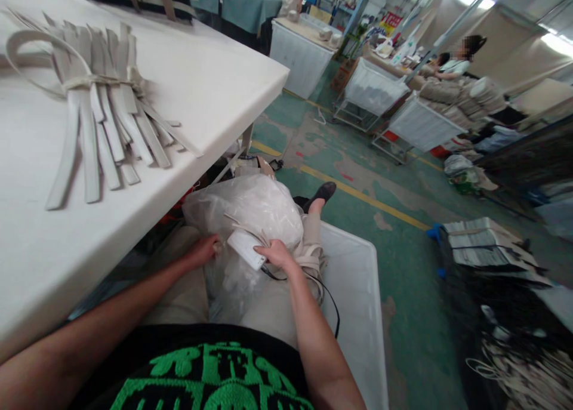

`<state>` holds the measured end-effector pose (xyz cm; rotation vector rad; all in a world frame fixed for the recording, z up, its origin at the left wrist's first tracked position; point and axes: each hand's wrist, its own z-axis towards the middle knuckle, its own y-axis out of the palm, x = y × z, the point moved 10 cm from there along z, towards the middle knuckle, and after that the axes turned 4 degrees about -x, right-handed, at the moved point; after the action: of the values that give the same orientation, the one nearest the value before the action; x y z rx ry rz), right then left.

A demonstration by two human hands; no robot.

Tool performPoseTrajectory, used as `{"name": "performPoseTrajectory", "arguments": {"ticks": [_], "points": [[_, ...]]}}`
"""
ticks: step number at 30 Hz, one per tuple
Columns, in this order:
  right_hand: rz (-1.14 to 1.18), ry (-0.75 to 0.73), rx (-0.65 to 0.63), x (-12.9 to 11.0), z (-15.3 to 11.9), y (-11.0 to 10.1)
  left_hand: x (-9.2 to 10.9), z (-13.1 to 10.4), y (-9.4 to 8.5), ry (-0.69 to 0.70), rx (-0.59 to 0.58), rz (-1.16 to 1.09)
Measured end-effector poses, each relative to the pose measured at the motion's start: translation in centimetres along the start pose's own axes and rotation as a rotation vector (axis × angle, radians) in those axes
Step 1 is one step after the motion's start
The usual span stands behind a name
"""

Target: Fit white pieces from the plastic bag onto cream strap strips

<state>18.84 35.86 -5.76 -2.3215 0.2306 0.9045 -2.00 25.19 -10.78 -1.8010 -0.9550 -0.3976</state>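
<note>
Workshop floor (412,284): green, right of frame.
Table (192,70): white, left, bearing tied straps (92,159).
Left hand (206,250): left of centre, at the bag's (268,201) edge; cannot tell whether it pinches.
Box (244,249): white, centre, against the clear bag.
Right hand (278,255): centre, clamped on the box.
Cable (332,299): loops lower right; snagging could tug the box loose.

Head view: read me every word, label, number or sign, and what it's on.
No text reads clearly.
Red sign, background: too small and blurred.
White device in the right hand: tiny marks, unreadable.
Black shirt: green figures, possibly lettering; cannot tell.
</note>
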Motion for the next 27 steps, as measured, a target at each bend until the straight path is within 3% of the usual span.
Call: {"name": "performPoseTrajectory", "arguments": {"ticks": [6, 12, 23, 27], "points": [[0.347, 0.005, 0.048, 1.7, -0.9, -0.3, -0.6, 1.9, 0.1, -0.035, 0.066, -0.439], [0.495, 0.02, 0.109, 2.8, -1.4, -0.4, -0.5, 3.1, -1.1, -0.051, 0.164, -0.739], [0.536, -0.093, -0.013, 1.7, -4.1, -0.4, 6.6, 5.8, -4.8, 0.088, 0.073, -1.058], [0.506, -0.113, -0.108, 1.1, -5.2, 0.8, 9.0, 7.4, -5.9, 0.146, 0.033, -1.083]]}}
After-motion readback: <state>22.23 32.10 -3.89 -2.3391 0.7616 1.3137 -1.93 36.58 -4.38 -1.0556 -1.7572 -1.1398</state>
